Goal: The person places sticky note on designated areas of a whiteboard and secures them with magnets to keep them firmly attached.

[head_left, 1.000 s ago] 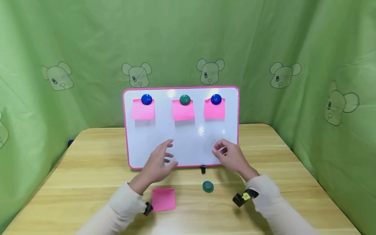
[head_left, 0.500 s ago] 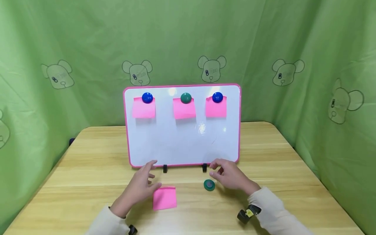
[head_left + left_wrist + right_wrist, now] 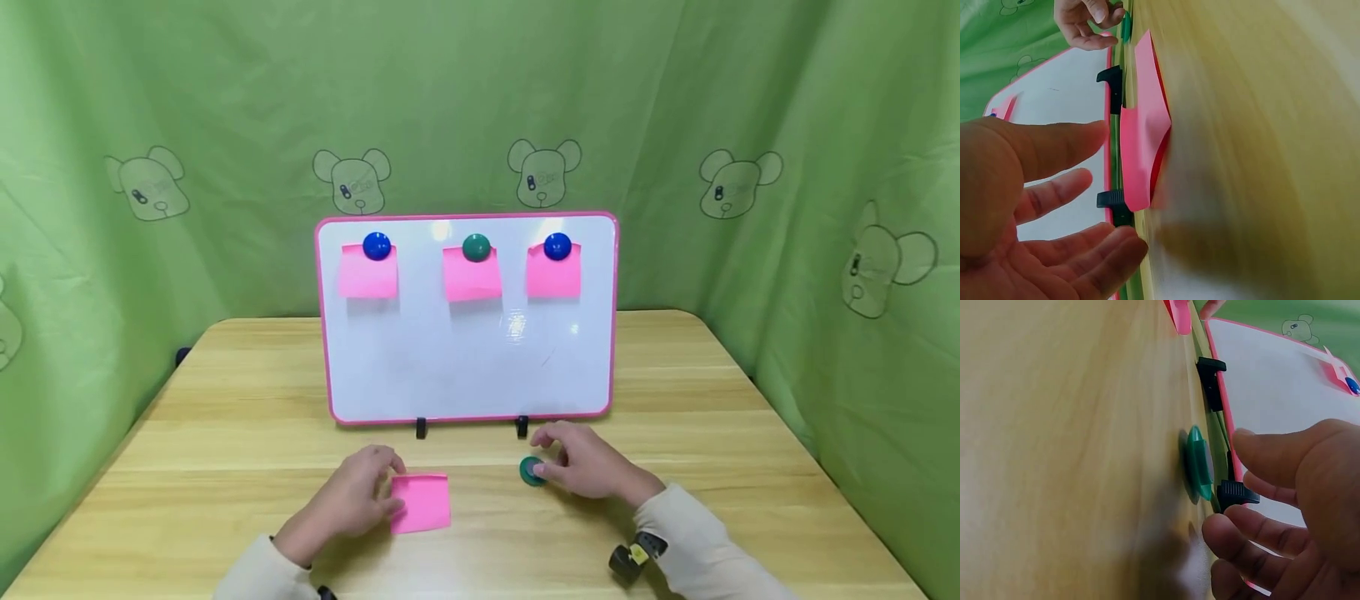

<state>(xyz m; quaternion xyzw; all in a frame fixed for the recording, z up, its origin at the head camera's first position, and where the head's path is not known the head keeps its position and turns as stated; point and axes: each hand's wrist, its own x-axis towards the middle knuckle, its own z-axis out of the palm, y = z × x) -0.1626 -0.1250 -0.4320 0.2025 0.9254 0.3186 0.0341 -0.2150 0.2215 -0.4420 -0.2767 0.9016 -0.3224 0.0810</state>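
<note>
A loose pink sticky note (image 3: pixel 423 504) lies on the table, its top edge folded up. My left hand (image 3: pixel 356 496) hovers at its left side; in the left wrist view the thumb and fingers (image 3: pixel 1054 194) are spread, with a gap to the note. To the right, a round green magnet (image 3: pixel 529 472) lies with its grey magnetic face up. My right hand (image 3: pixel 588 462) is just beside it, thumb partly over it in the head view. The right wrist view shows the magnet (image 3: pixel 1199 464) apart from the loosely bent fingers (image 3: pixel 1254 544).
Behind stands a pink-framed whiteboard (image 3: pixel 465 358) on black feet (image 3: pixel 522 427). Across its top, three pink notes (image 3: pixel 367 275) hang under two blue magnets (image 3: pixel 557 246) and a green one (image 3: pixel 476 247). A green curtain (image 3: pixel 450 75) surrounds the wooden table (image 3: pixel 247 400).
Both hands have come down from in front of the whiteboard towards the table, the left to the loose note and the right to the green magnet. Note and magnet stay where they lay.
</note>
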